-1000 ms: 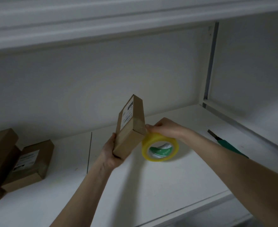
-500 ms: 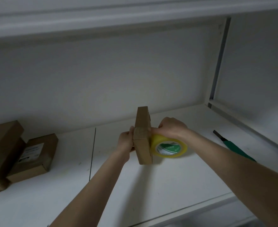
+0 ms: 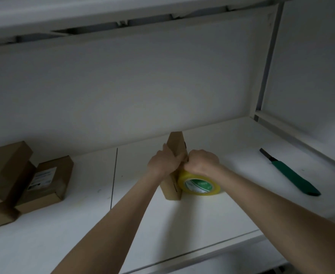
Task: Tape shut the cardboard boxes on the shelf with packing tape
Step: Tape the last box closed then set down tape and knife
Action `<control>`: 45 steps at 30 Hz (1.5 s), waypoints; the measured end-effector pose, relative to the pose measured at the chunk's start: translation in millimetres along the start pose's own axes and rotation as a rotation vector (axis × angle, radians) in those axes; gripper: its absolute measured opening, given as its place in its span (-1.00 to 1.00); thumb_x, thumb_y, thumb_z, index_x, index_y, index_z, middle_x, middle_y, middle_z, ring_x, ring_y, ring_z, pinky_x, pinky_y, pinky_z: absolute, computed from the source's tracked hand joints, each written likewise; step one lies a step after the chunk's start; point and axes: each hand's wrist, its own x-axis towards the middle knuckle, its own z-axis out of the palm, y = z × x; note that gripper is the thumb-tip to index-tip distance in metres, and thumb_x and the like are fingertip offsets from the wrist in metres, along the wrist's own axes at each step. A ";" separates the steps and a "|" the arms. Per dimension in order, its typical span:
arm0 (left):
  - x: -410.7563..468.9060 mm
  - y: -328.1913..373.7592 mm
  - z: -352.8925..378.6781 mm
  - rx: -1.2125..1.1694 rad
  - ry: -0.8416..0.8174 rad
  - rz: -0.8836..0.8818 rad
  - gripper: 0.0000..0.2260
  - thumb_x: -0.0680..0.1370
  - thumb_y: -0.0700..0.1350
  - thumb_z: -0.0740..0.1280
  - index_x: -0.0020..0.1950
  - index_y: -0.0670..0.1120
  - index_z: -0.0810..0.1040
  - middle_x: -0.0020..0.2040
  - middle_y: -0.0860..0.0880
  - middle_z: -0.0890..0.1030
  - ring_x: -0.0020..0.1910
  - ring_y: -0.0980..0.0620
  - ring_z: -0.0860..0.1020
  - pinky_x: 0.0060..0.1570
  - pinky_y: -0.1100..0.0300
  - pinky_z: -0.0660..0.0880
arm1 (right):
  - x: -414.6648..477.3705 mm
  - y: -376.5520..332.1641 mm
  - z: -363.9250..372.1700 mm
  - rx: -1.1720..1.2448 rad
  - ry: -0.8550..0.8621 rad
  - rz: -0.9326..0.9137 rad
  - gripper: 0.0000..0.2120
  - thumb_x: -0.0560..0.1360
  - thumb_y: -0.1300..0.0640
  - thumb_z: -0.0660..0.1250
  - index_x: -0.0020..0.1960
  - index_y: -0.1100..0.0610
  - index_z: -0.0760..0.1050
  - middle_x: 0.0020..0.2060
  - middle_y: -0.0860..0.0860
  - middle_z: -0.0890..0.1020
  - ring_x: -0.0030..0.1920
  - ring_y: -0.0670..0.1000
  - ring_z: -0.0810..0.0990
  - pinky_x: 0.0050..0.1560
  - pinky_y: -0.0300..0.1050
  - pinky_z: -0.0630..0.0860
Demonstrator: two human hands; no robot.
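Note:
A small brown cardboard box [image 3: 176,147] stands on its narrow edge in the middle of the white shelf [image 3: 182,218]. My left hand [image 3: 161,163] grips its left face, fingers curled over the top edge. A yellow roll of packing tape [image 3: 199,185] with a green and white core label sits against the box's right side. My right hand [image 3: 201,162] grips the roll from above, knuckles touching the box. The fingertips of both hands are hidden where they meet.
A green-handled utility knife [image 3: 290,174] lies on the shelf at the right. Several more cardboard boxes [image 3: 44,183] are piled at the far left. The shelf's back wall, a right upright post [image 3: 265,68] and an upper shelf close in the space.
The box has turned from a tilted, lifted pose to standing edge-on on the shelf. The tape roll came down against its right side, and my two hands have closed together at the top.

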 end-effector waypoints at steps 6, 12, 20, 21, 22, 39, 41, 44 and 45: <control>14.8 -15.1 -2.8 -0.089 0.013 -0.012 -0.51 0.57 0.18 0.17 0.25 -0.21 0.43 0.17 -0.17 0.54 0.12 -0.17 0.53 0.03 0.05 0.43 | -5.4 30.5 -8.2 0.383 -0.188 -0.102 -0.53 0.42 -0.35 0.33 -0.13 0.08 0.54 -0.19 -0.02 0.56 -0.07 0.03 0.58 -0.14 -0.16 0.43; 6.0 -38.0 -9.0 -0.857 0.000 -0.065 -0.70 0.57 -0.02 0.31 0.18 -0.20 0.51 0.04 -0.18 0.62 -0.02 -0.16 0.62 0.00 -0.04 0.59 | -7.1 45.5 -34.7 0.691 -0.217 -0.172 -0.68 0.48 -0.12 0.39 -0.06 0.15 0.59 -0.18 0.02 0.64 -0.13 -0.02 0.61 -0.11 -0.19 0.49; -10.4 -47.1 -20.4 -1.133 0.078 -0.064 -0.78 0.61 -0.15 0.24 0.17 -0.24 0.52 -0.11 -0.12 0.62 -0.25 -0.01 0.59 -0.43 0.29 0.54 | 4.0 27.9 -60.8 0.460 -0.061 -0.205 -0.56 0.37 -0.28 0.43 -0.33 0.10 0.49 -0.43 -0.06 0.53 -0.37 -0.05 0.52 -0.33 -0.18 0.37; -10.6 -49.8 -25.1 -1.133 0.087 -0.053 -0.79 0.61 -0.14 0.24 0.16 -0.22 0.53 -0.11 -0.10 0.62 -0.25 0.00 0.59 -0.42 0.30 0.54 | 6.5 30.3 -60.2 0.324 -0.045 -0.189 -0.50 0.33 -0.35 0.42 -0.27 0.11 0.51 -0.37 -0.05 0.54 -0.30 -0.02 0.54 -0.29 -0.16 0.38; -10.8 -52.3 -29.1 -1.119 0.084 -0.037 -0.80 0.61 -0.13 0.24 0.15 -0.19 0.54 -0.11 -0.09 0.63 -0.24 0.01 0.60 -0.41 0.29 0.55 | 7.7 32.5 -58.5 0.196 -0.037 -0.165 -0.44 0.30 -0.42 0.39 -0.19 0.11 0.53 -0.28 -0.03 0.57 -0.22 0.00 0.56 -0.24 -0.14 0.40; -13.2 -74.8 -23.5 -1.253 0.084 -0.062 -0.80 0.62 -0.11 0.23 0.11 -0.19 0.55 -0.05 -0.12 0.66 -0.14 -0.04 0.64 -0.21 0.15 0.56 | 4.5 45.4 -46.7 0.011 -0.041 -0.042 -0.38 0.37 -0.50 0.22 -0.11 0.08 0.55 -0.17 0.00 0.60 -0.11 0.04 0.58 -0.11 -0.09 0.48; -14.3 -73.9 -22.2 -1.283 0.061 -0.077 -0.82 0.62 -0.10 0.22 0.07 -0.17 0.55 -0.08 -0.10 0.66 -0.16 -0.02 0.65 -0.20 0.15 0.57 | 4.8 45.4 -44.8 0.005 -0.047 -0.030 -0.36 0.37 -0.51 0.19 -0.10 0.08 0.55 -0.15 0.01 0.61 -0.08 0.06 0.59 -0.05 -0.07 0.50; -14.8 -72.2 -20.7 -1.328 0.022 -0.107 -0.80 0.63 -0.08 0.22 0.09 -0.16 0.54 -0.03 -0.12 0.66 -0.07 -0.08 0.64 -0.01 0.03 0.57 | 5.9 43.3 -41.2 -0.041 -0.043 0.000 -0.37 0.36 -0.53 0.18 -0.16 0.07 0.51 -0.17 0.02 0.60 -0.08 0.07 0.60 -0.08 -0.08 0.49; -15.5 -71.5 -20.9 -1.341 0.010 -0.120 -0.79 0.63 -0.07 0.22 0.11 -0.17 0.54 -0.01 -0.13 0.66 -0.04 -0.11 0.64 0.04 -0.01 0.56 | 5.9 43.3 -40.1 -0.045 -0.045 0.008 -0.37 0.35 -0.53 0.19 -0.17 0.07 0.50 -0.17 0.02 0.60 -0.08 0.07 0.60 -0.09 -0.09 0.48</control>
